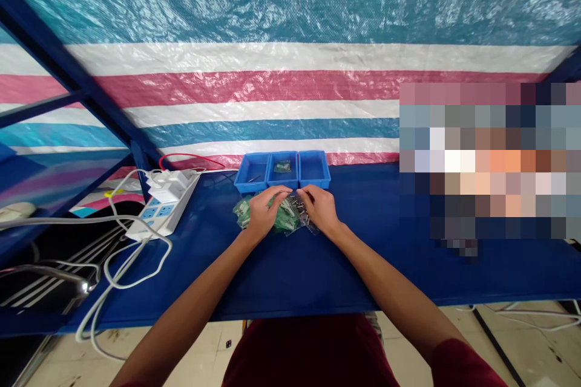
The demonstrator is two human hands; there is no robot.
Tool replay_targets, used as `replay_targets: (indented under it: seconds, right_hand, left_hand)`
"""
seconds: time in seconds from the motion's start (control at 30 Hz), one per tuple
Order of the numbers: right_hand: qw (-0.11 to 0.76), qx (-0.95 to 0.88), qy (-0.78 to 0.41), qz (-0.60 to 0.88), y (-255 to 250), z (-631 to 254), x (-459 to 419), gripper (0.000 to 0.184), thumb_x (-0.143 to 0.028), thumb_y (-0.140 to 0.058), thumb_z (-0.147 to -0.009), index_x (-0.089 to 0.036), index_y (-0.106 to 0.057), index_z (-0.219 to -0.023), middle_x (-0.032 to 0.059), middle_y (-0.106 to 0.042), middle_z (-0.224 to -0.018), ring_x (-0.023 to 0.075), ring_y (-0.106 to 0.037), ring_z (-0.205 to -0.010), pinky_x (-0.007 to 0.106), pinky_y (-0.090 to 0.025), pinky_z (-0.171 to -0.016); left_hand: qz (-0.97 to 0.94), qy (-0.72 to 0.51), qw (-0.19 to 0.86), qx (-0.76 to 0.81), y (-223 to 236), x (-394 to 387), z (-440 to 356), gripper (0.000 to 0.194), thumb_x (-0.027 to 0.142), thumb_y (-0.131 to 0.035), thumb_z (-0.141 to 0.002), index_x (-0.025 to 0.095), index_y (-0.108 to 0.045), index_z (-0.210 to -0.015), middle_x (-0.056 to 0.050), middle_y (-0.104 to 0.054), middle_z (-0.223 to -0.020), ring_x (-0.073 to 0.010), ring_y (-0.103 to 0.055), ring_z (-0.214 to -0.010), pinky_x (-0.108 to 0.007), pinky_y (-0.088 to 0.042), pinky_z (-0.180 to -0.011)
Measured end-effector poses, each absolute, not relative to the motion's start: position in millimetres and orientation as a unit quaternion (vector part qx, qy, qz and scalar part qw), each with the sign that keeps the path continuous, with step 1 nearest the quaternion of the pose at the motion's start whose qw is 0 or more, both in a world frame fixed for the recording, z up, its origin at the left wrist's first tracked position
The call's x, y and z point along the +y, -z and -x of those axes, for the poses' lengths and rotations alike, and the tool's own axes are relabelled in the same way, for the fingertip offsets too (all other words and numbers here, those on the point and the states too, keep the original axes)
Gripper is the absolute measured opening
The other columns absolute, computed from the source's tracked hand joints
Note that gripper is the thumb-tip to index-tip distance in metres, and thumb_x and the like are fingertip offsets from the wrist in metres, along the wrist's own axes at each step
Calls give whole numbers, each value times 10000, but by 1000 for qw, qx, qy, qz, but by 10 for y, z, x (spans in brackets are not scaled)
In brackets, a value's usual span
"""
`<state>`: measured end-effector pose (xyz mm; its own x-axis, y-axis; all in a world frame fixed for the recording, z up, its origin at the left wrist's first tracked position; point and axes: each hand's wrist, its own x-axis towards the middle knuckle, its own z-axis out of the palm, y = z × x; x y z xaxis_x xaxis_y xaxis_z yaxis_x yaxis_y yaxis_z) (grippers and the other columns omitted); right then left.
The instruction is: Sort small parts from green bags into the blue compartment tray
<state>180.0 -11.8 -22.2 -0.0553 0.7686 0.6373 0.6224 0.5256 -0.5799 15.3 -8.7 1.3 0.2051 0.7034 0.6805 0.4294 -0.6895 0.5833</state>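
My left hand [262, 214] is over the small plastic bags, its thumb and fingers pinched together. Close to its right, my right hand [322, 208] pinches as well, and the fingertips of both almost meet. Whatever sits between them is too small to make out. Under and beside my left hand lie a green-tinted bag [242, 211] and another green bag [285, 217] with pale slim pieces. Next to my right hand is a clear bag [303, 208] of small dark metal pieces that look like screws. My hands partly cover these bags.
Just behind my hands stand three joined blue trays: the left tray [246, 166] with a slim item, the middle tray [276, 178] with a small bag [282, 166], and the right tray [313, 169]. A white power strip [166, 211] with loose cables [136, 281] lies left. The right side is pixelated.
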Motion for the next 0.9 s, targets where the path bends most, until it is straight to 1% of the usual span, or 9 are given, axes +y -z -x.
replay_targets:
  seconds: [0.17,0.27,0.37,0.47,0.53,0.6,0.67,0.77,0.9]
  right_hand:
    - [492,-725,-69,477,200,-1802,-129,381,-383,-374,-976,-176,-644,-804,45,-671,-720,155,-605,-645,251,-410,-611]
    - [489,-726,-76,477,196,-1796,-140,388,-391,-357,-976,-180,-649,-832,52,-680,-746,159,-607,-657,256,-423,-622]
    - [492,-728,-78,472,200,-1796,-141,378,-386,-361,-974,-179,-650,-846,55,-682,-762,161,-608,-661,262,-428,-628]
    - [489,-731,-80,469,205,-1797,-137,374,-386,-364,-972,-180,-647,-842,53,-677,-754,161,-604,-656,262,-425,-620]
    - [485,-732,-82,471,206,-1797,-135,382,-395,-361,-971,-183,-646,-831,51,-671,-737,158,-593,-637,261,-424,-614]
    - [483,-732,-84,472,205,-1798,-135,390,-400,-358,-971,-184,-646,-823,49,-666,-727,155,-585,-625,260,-423,-613]
    - [484,-732,-85,472,202,-1798,-137,393,-400,-356,-973,-185,-648,-820,50,-666,-728,155,-588,-634,258,-421,-614]
    - [486,-732,-86,469,198,-1799,-140,391,-394,-358,-973,-182,-648,-819,51,-666,-733,155,-592,-644,258,-417,-610]
    - [486,-734,-84,466,200,-1797,-141,392,-390,-353,-973,-178,-649,-828,53,-666,-737,155,-588,-639,260,-417,-609]
  left_hand:
    - [-746,-502,192,393,36,-58,-155,266,322,-522,-916,173,-622,-1112,-10,-665,-769,-123,-622,-662,-244,-510,-705]
    - [-724,-526,210,394,52,-35,-148,247,345,-555,-892,164,-649,-1032,-20,-657,-786,-114,-594,-624,-240,-509,-662]
    - [-723,-527,233,382,54,-9,-141,230,345,-577,-878,171,-683,-985,-39,-660,-837,-125,-609,-691,-249,-518,-677]
    - [-723,-529,275,350,63,12,-146,327,354,-651,-822,178,-662,-1097,-51,-651,-877,-147,-624,-771,-273,-538,-713]
    - [-721,-530,290,338,68,15,-151,377,357,-679,-796,175,-652,-1125,-52,-653,-873,-153,-629,-773,-284,-547,-717]
    - [-722,-527,285,347,64,8,-152,313,353,-663,-810,175,-676,-1067,-51,-668,-854,-153,-633,-747,-282,-546,-704]
    - [-726,-520,270,361,49,-3,-147,206,345,-613,-848,170,-705,-903,-49,-680,-818,-148,-628,-702,-274,-535,-678]
    - [-736,-513,243,368,17,-13,-135,275,334,-554,-887,160,-661,-703,-46,-667,-762,-138,-605,-657,-264,-510,-650]
    - [-743,-518,222,362,-10,-20,-133,286,341,-510,-911,159,-639,-732,-60,-650,-816,-159,-609,-778,-271,-495,-710]
